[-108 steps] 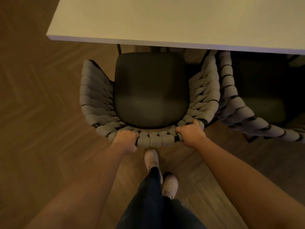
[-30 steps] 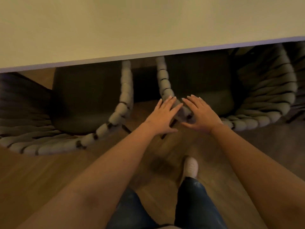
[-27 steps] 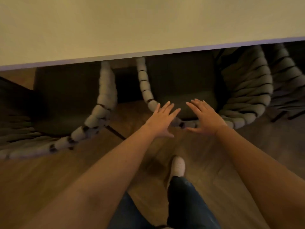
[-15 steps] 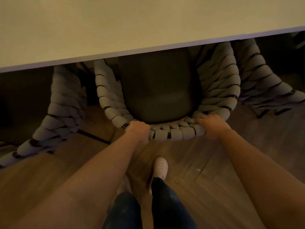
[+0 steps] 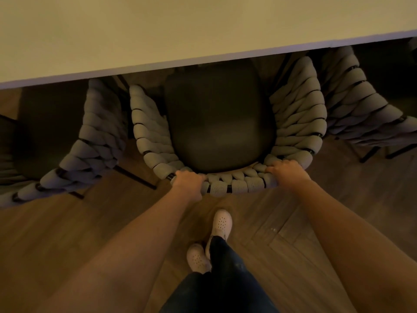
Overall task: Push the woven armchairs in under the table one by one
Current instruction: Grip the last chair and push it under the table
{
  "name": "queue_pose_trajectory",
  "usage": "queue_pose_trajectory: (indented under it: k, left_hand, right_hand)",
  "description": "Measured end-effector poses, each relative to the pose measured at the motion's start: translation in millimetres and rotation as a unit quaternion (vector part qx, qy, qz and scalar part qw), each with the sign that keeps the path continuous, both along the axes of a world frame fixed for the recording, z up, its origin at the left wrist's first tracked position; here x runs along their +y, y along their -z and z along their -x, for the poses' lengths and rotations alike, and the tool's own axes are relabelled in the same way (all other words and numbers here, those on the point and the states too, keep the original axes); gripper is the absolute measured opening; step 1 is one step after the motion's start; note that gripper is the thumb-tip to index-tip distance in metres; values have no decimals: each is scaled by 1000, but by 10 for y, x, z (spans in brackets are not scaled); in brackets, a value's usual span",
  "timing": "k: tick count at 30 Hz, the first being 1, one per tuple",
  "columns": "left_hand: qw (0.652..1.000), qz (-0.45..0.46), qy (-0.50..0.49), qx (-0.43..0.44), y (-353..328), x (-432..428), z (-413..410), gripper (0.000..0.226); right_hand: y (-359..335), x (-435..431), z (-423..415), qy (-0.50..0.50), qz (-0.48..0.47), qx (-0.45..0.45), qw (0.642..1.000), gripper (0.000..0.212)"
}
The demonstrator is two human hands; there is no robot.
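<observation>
A: Where are your hands right now?

B: Both are on the middle chair [image 5: 220, 123]. Your left hand [image 5: 189, 185] is closed in a grip over the woven back rail, left of centre, and your right hand [image 5: 287, 175] is closed over the same rail toward its right end.

A: And where does that chair sit?

B: It faces the bench [image 5: 158, 30], straight in front of you. The front of its dark seat is under the bench edge; the rear of the seat, the woven arms and the back rail you hold stick out over the floor [image 5: 67, 222].

A: What is around it?

B: There is a left chair [image 5: 90, 154] just beside it, angled, its seat partly under the bench and its woven arm close to the middle chair's arm. There is a right chair [image 5: 361, 109] too, its woven side nearly touching the middle one, its thin dark legs showing on the floor.

A: Where are you standing?

B: Right behind the back rail, on herringbone wood, with one pale shoe [image 5: 222, 223] ahead of the other shoe [image 5: 197, 258].
</observation>
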State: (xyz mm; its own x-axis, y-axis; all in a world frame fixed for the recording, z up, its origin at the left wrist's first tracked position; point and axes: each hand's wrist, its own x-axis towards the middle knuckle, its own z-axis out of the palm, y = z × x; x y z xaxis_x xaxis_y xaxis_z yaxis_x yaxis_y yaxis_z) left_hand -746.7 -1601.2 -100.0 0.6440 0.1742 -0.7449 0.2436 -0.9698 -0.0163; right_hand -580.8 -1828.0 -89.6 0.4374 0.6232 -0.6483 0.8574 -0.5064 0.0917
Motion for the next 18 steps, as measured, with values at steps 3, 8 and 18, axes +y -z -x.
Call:
queue_pose_trajectory:
  k: [3,8,18]
  left_hand:
    - [1000,5,-9,-7,-24,-59,234,59]
    - [1000,-2,-2,-2,-38,-63,367,54]
    - [999,-25,-17,16,-125,170,-134,52]
  right_hand:
    - [2,-48,208,-6,2,-4,1000,50]
    - [67,-84,334,-9,-17,-15,1000,50]
    - [107,135,-99,4,-48,19,999,50]
